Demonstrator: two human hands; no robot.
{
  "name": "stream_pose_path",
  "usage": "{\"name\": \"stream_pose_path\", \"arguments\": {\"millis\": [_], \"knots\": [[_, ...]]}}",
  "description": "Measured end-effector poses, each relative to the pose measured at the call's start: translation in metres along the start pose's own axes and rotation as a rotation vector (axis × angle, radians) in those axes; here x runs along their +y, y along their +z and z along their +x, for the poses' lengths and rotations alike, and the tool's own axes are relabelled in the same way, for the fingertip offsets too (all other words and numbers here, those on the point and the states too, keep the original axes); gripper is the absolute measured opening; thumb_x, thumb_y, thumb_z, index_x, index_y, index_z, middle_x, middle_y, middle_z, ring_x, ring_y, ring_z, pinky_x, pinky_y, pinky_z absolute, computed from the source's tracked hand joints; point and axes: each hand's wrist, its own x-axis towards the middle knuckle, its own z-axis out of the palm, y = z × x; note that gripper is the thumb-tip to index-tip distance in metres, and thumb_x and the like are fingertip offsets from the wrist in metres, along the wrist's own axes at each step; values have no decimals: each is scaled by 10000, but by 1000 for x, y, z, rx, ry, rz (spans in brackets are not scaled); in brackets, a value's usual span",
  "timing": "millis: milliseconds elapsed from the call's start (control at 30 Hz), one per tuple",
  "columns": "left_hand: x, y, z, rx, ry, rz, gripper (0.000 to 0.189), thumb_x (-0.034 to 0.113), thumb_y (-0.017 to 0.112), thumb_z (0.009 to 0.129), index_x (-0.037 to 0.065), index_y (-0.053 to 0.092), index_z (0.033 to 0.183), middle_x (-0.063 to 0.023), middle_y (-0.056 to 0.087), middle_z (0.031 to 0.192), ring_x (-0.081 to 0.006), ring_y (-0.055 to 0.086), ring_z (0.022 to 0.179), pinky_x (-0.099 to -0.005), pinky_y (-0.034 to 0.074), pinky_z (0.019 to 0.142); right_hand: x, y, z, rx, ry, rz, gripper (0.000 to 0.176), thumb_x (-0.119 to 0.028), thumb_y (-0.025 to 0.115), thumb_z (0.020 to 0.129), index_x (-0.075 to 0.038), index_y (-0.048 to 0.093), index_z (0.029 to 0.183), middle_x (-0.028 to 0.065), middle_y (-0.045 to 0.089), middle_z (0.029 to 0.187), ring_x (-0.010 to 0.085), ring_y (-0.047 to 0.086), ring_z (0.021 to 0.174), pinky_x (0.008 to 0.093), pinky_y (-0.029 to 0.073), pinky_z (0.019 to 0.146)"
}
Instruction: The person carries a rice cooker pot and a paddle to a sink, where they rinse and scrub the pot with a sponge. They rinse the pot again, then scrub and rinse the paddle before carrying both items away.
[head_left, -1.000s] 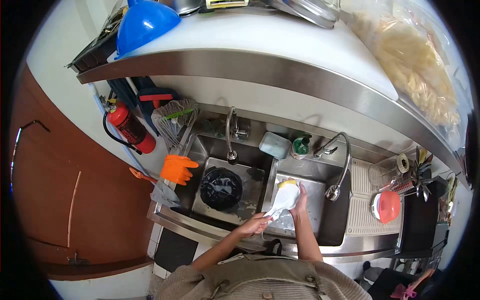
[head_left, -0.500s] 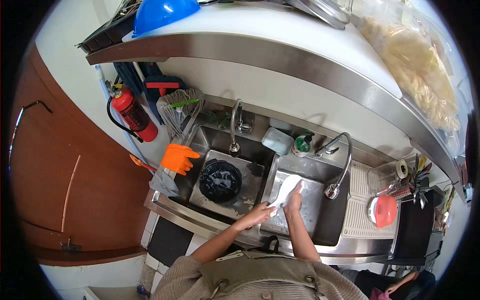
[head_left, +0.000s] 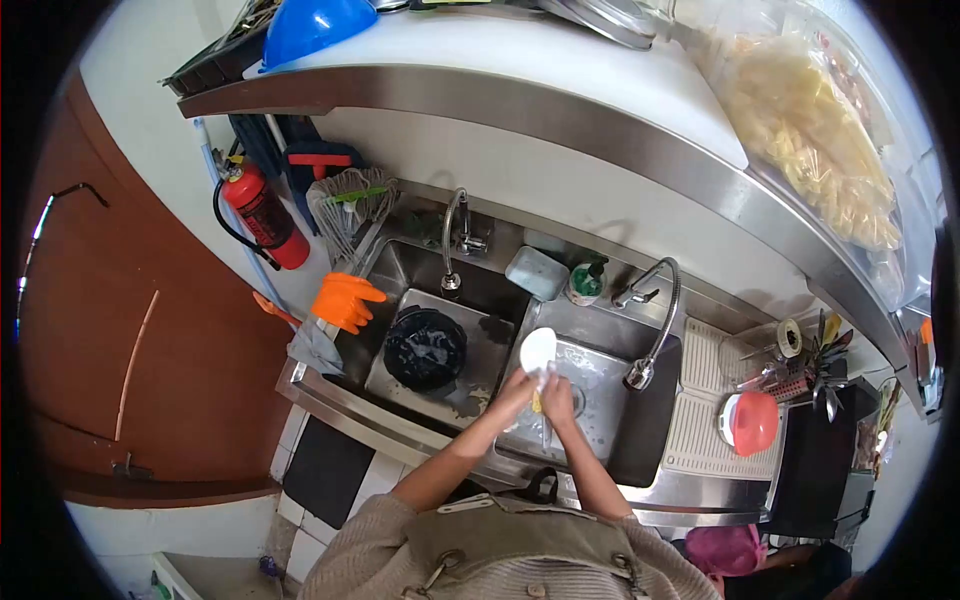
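Over the near-left part of the right sink basin (head_left: 625,395), my left hand (head_left: 515,391) and my right hand (head_left: 557,397) are close together. A white rice-paddle-like utensil (head_left: 538,349) points up and away from them, with its handle between my closed fingers. Something small and yellow (head_left: 537,402) shows at my right hand, partly covered by the fingers. In the left basin (head_left: 480,350) sits a round black container (head_left: 425,349) with suds in it.
Two faucets (head_left: 453,235) (head_left: 665,330) rise behind the basins. A metal tray (head_left: 537,273) and green soap bottle (head_left: 586,282) stand between them. Orange gloves (head_left: 346,302) hang at left; a red bowl (head_left: 755,423) is at right. A shelf edge (head_left: 470,95) crosses above.
The white utensil has moved left and now points more upright. My right hand has come down and left to meet my left hand. A pink cloth shows more at the lower right.
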Motion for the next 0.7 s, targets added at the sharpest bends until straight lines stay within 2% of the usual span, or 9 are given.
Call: {"name": "stream_pose_path", "arguments": {"millis": [100, 133, 200, 300, 400, 467, 567, 600, 700], "knots": [[-30, -19, 21, 536, 92, -15, 259, 205, 593, 840, -42, 625, 907, -35, 616, 782, -75, 519, 717, -282, 428, 577, 3, 13, -10, -76, -284, -62, 359, -234, 418, 886, 90, 567, 844, 290, 568, 735, 350, 604, 697, 422, 452, 639], [-28, -31, 22, 602, 96, -50, 237, 172, 581, 841, -41, 606, 942, -55, 609, 815, -92, 536, 706, -288, 437, 573, 0, 14, -13, -59, -366, -29, 328, -220, 462, 871, 91, 560, 844, 291, 561, 735, 327, 605, 690, 416, 452, 637], [0, -55, 15, 733, 152, -461, 181, 114, 559, 841, -8, 578, 972, -76, 603, 833, -179, 596, 688, -305, 467, 569, -5, 0, -16, -218, -260, -53, 283, -225, 551, 845, 54, 565, 891, 220, 586, 704, 253, 592, 671, 376, 453, 627], [-14, -116, 8, 907, 109, -618, 263, 114, 635, 803, 31, 560, 1041, -66, 594, 967, -191, 579, 873, -375, 463, 733, 19, -10, 6, -494, -314, 21, 281, -245, 612, 841, -10, 544, 979, 45, 588, 770, 141, 550, 692, 307, 448, 603], [-27, -155, -8, 1041, 214, -765, 292, 99, 566, 832, 44, 517, 1114, -98, 591, 1008, -245, 573, 969, -410, 456, 843, 2, -27, 45, -512, -16, 179, 381, -267, 628, 830, 39, 496, 1013, 104, 593, 853, 170, 563, 744, 321, 467, 663], [-43, -176, -19, 1070, 185, -808, 302, 79, 517, 836, 33, 495, 1134, -121, 591, 1014, -279, 585, 964, -419, 471, 850, 4, -15, 88, -141, -177, 158, 332, -211, 622, 823, 10, 497, 1036, 132, 601, 892, 204, 582, 802, 344, 470, 707], [-53, -189, -25, 860, 101, -922, 315, 98, 471, 837, 19, 473, 1142, -166, 567, 1054, -323, 596, 930, -425, 497, 844, -16, -17, 162, -44, -476, 67, 398, -117, 601, 788, 4, 443, 1132, 195, 598, 950, 317, 591, 871, 372, 460, 771], [-72, -200, -21, 719, 232, -883, 337, 175, 508, 844, 32, 471, 1147, -159, 570, 1043, -317, 593, 933, -419, 502, 826, -25, -13, 184, 11, -555, -27, 438, -100, 600, 773, 8, 421, 1157, 214, 591, 971, 353, 585, 888, 379, 457, 785], [-78, -208, -14, 669, 229, -971, 377, 221, 552, 840, 46, 464, 1162, -146, 572, 1037, -305, 581, 950, -410, 501, 828, -92, -8, 194, 129, -578, -382, 514, -137, 598, 781, 13, 388, 1225, 252, 527, 1087, 387, 521, 999, 390, 406, 882]]}}
